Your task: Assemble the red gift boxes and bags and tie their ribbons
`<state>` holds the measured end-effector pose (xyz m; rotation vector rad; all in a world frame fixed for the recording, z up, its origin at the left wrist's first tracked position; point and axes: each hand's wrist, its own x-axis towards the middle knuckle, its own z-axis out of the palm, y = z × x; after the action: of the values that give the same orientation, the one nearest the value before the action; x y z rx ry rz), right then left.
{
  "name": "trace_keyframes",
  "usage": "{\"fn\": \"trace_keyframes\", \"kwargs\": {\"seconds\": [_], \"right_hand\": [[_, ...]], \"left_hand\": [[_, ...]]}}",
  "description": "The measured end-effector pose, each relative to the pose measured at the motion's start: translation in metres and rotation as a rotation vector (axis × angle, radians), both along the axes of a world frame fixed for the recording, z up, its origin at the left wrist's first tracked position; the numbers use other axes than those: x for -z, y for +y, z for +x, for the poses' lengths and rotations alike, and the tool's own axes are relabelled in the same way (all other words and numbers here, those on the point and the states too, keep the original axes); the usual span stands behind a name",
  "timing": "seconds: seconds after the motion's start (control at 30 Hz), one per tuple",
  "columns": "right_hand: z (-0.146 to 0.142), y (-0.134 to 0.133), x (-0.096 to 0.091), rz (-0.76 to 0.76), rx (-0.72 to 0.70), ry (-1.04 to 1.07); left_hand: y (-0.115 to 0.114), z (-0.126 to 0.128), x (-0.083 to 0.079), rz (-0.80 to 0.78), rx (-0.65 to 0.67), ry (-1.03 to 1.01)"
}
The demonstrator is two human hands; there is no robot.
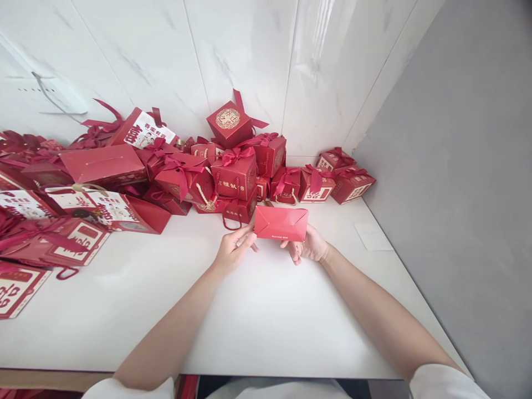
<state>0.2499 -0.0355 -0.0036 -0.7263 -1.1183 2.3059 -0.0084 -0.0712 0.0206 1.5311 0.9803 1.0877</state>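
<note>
Between my hands, above the white table, is a plain red gift box point(281, 223) with diagonal creases and a line of tiny print along its lower edge. My left hand point(235, 248) grips its left end, thumb along the near side. At the right end, my right hand point(310, 246) holds the box from beneath and beside, its fingers curled under and partly hidden. Just beyond the held box stand red gift boxes with ribbon bows, among them a stacked box point(234, 178) with gold lettering and a rope handle.
A heap of red gift boxes point(103, 166) with ribbons covers the left and back of the white table point(266, 321). Several smaller boxes point(318, 185) stand at the back right. A white card point(373, 236) lies near the right edge, beside a grey panel point(457, 166). Marble-patterned tiles point(245, 50) rise behind.
</note>
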Motion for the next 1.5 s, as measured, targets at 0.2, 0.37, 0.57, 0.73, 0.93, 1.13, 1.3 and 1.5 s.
{"fn": "trace_keyframes", "kwargs": {"seconds": [0.2,0.37,0.57,0.73,0.93,1.13,1.3,1.5], "right_hand": [[-0.001,-0.002,0.002,0.064,-0.013,0.008],[-0.021,-0.013,0.0,0.318,0.187,0.121],[-0.039,-0.018,0.005,0.616,0.645,-0.106],[-0.034,-0.026,0.004,1.005,0.595,-0.384],[-0.034,-0.035,-0.006,1.126,0.389,-0.228],[-0.038,-0.034,-0.007,0.973,0.378,-0.14],[-0.037,-0.031,-0.004,0.922,0.389,-0.163],[-0.036,-0.028,-0.001,0.914,0.389,-0.183]], "left_hand": [[-0.002,-0.002,-0.005,0.013,0.012,0.021],[0.0,-0.001,-0.004,0.063,-0.019,0.092],[0.006,-0.001,0.004,0.125,-0.22,0.164],[-0.001,-0.002,-0.002,0.259,0.031,0.421],[0.001,0.002,0.005,0.193,0.139,0.173],[0.004,-0.001,0.0,0.0,0.11,0.084],[0.001,0.0,-0.004,-0.01,0.101,0.108],[0.002,0.001,-0.002,-0.008,0.118,0.092]]}}
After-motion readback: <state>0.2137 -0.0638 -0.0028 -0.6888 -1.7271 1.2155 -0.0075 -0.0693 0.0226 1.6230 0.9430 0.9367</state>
